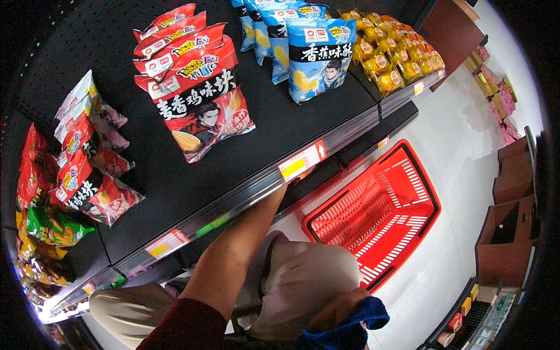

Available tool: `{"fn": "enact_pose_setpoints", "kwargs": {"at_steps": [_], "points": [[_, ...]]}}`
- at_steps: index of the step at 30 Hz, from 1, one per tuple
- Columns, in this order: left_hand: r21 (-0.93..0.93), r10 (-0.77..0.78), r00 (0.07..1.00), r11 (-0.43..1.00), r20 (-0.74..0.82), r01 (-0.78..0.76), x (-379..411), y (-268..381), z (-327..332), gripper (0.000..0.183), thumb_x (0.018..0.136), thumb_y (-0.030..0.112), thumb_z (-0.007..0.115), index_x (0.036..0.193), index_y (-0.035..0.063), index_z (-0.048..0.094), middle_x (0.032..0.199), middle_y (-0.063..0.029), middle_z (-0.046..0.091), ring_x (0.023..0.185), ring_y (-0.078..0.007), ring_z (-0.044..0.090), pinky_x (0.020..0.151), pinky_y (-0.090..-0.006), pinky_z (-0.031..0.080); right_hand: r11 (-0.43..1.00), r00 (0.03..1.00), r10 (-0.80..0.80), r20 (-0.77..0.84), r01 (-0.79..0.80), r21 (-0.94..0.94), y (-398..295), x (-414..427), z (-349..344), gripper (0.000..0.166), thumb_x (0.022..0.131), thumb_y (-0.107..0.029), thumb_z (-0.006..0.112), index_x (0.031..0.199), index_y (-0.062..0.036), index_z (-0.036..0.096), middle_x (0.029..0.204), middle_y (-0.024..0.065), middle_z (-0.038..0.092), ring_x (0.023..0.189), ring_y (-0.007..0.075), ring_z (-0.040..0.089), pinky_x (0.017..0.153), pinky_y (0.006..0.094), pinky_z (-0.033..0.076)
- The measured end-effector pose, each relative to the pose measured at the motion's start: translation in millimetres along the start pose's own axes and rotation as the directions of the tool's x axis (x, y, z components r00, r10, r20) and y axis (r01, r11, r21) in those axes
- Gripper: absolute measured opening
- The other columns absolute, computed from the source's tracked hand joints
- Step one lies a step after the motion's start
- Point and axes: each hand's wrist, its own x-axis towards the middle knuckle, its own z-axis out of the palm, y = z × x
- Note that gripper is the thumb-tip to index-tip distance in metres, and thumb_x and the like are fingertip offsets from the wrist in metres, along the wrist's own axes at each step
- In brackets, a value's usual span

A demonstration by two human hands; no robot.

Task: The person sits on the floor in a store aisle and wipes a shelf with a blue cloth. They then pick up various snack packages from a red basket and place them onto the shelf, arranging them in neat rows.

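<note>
My left forearm (227, 258), in a maroon sleeve, reaches beneath the front edge of a black store shelf (280, 118). The shelf edge and a price label (302, 161) hide nearly all of that hand, so its grip is not visible. Low in the view, my right hand (339, 308) is by my right thigh, partly covered by a dark blue fabric item (372, 313); its fingers are unclear. Above the left arm stand red snack bags (205, 109) in a row, one behind another. Blue snack bags (321, 61) are lined up to their right.
A red plastic shopping basket (431, 205) is on the pale floor (455, 144), right of my knee. Small yellow wrapped snacks (389, 78) fill the shelf's right end. More red bags (105, 197) and a green bag (57, 227) stand left. Brown display units (503, 262) line the far right.
</note>
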Motion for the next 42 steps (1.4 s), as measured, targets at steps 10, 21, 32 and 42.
{"fn": "enact_pose_setpoints", "kwargs": {"at_steps": [10,21,32,42], "points": [[-0.17,0.282,0.958,0.948,0.056,-0.269,-49.0,-1.5,-12.8,0.03,0.088,0.02,0.073,0.111,0.0038,0.062,0.094,-0.0075,0.065,0.087,-0.0191,0.063,0.079,-0.0339,0.053,0.988,0.988,-0.153,-0.011,0.154,0.026,0.0,17.4,-7.1,0.03,0.083,-0.018,0.067,0.105,0.0023,0.063,0.094,0.0131,0.067,0.081,0.0224,0.065,0.074,0.0357,0.053],[-0.361,0.165,0.881,0.932,0.443,0.007,-188.1,-75.6,-143.7,0.024,0.098,0.028,0.062,0.105,0.0056,0.066,0.089,-0.0036,0.068,0.081,-0.0119,0.063,0.067,-0.0302,0.053,0.783,0.863,-0.502,0.047,0.431,0.449,-74.1,6.1,44.2,0.027,0.094,-0.03,0.055,0.104,-0.0055,0.063,0.091,0.0083,0.067,0.078,0.0212,0.064,0.069,0.0356,0.053],[-0.384,-0.173,0.952,0.885,0.253,0.263,-289.9,-36.2,-320.8,0.034,0.1,0.034,0.059,0.119,0.006,0.065,0.104,-0.0088,0.071,0.09,-0.019,0.068,0.081,-0.0347,0.054,0.745,0.905,-0.411,-0.11,0.403,0.531,-88.2,2.4,-43.2,0.051,0.101,-0.039,0.055,0.137,-0.0038,0.053,0.131,0.0147,0.062,0.117,0.0288,0.061,0.102,0.0426,0.048],[-0.559,-0.139,0.96,0.789,0.244,0.256,-303.4,-47.4,-315.8,0.027,0.1,0.027,0.061,0.114,0.0047,0.066,0.103,-0.0064,0.067,0.089,-0.0172,0.066,0.074,-0.0331,0.057,0.063,0.619,-0.742,0.258,0.447,-0.892,53.0,68.4,-45.6,0.076,0.086,-0.021,0.075,0.149,-0.0054,0.034,0.144,0.0175,0.045,0.128,0.0311,0.047,0.103,0.0412,0.042]]}}
